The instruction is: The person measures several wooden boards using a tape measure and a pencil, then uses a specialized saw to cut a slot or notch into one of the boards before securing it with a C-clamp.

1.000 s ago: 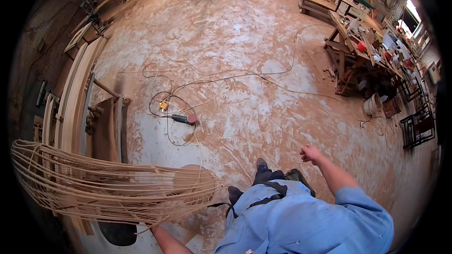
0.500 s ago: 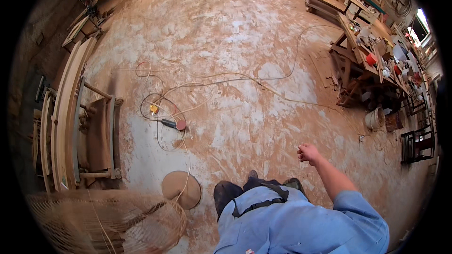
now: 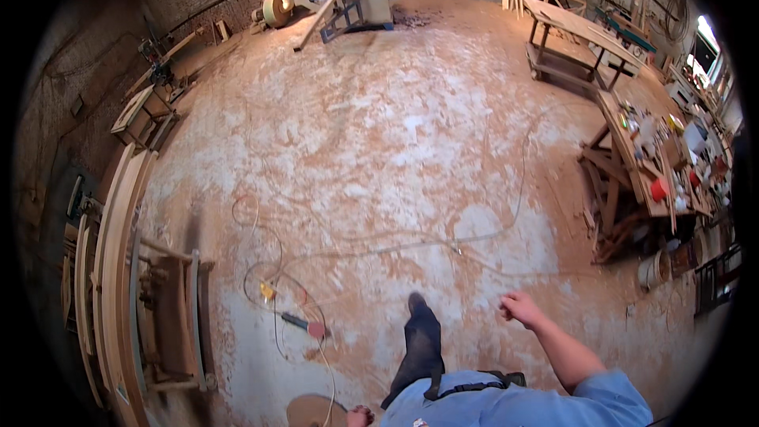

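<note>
My right hand point(image 3: 518, 308) hangs over the dusty floor, its fingers loosely curled with nothing visible in them. My left hand point(image 3: 360, 416) shows only in part at the bottom edge, beside my blue shirt, its fingers curled; what they hold, if anything, I cannot make out. A power tool with a round red head point(image 3: 314, 329) lies on the floor ahead and left, among looping cords and a yellow fitting point(image 3: 267, 291). A round brown board point(image 3: 308, 411) lies by my left hand, and my dark trousered leg point(image 3: 419, 348) reaches forward.
Long planks point(image 3: 122, 221) rest on stands point(image 3: 194, 316) at the left. A cluttered workbench point(image 3: 664, 166) with buckets point(image 3: 655, 269) beside it stands at the right, a long table point(image 3: 577, 28) behind it. A machine point(image 3: 371, 0) stands against the back wall; cords point(image 3: 490, 233) cross the floor.
The woven cane frame at my left side has left the view. My leg has stepped forward. The view has tilted up, showing more of the back wall.
</note>
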Demonstrator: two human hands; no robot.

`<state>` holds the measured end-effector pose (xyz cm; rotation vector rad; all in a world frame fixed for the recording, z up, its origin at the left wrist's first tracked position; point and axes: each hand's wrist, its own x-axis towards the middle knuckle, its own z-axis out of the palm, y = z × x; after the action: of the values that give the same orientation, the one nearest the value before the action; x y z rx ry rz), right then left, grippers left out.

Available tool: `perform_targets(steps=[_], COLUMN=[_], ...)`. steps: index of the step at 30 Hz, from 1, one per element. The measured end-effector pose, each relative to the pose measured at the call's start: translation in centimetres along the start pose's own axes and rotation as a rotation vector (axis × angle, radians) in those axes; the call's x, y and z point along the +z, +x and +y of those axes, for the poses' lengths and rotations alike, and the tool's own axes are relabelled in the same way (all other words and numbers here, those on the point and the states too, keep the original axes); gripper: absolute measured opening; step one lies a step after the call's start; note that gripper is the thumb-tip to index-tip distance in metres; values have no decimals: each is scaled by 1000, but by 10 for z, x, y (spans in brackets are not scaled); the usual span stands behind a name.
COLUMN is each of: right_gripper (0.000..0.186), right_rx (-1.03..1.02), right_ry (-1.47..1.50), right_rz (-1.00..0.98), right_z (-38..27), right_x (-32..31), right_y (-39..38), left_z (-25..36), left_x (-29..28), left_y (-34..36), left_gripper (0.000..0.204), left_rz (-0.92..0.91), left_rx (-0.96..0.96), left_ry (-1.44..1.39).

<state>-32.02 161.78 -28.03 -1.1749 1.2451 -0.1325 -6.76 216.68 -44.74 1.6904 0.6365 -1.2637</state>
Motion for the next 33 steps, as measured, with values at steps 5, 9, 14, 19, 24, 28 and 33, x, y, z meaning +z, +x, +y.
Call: perform_targets(steps=[5, 9, 14, 19, 24, 28, 33], right_gripper=[23, 19, 11, 25, 40, 17, 27], right_rx=[159, 275, 591, 611, -143, -955, -2090], right_ry=[70, 85, 279, -176, 200, 159, -585], right_rz=[277, 432, 489, 266, 467, 427, 373], right_z=[-45, -49, -58, -204, -533, -927, -1179], right_x=[-101, -142, -135, -171, -206, -201, -193], right_y=[82, 123, 220, 369, 586, 577, 549], left_z=[299, 550, 810, 1056, 1216, 1325, 1480], left_x=[89, 215, 373, 540, 641, 719, 811], left_y=[66, -3, -46, -210, -355, -348, -278], left_gripper=[25, 35, 27, 22, 29, 30, 31], left_rz=[188, 92, -69, -320, -630, -467, -412], left_rx=[417, 626, 1002, 1768, 2380, 2493, 2513], left_ry=[186, 154, 256, 108, 275, 443, 475])
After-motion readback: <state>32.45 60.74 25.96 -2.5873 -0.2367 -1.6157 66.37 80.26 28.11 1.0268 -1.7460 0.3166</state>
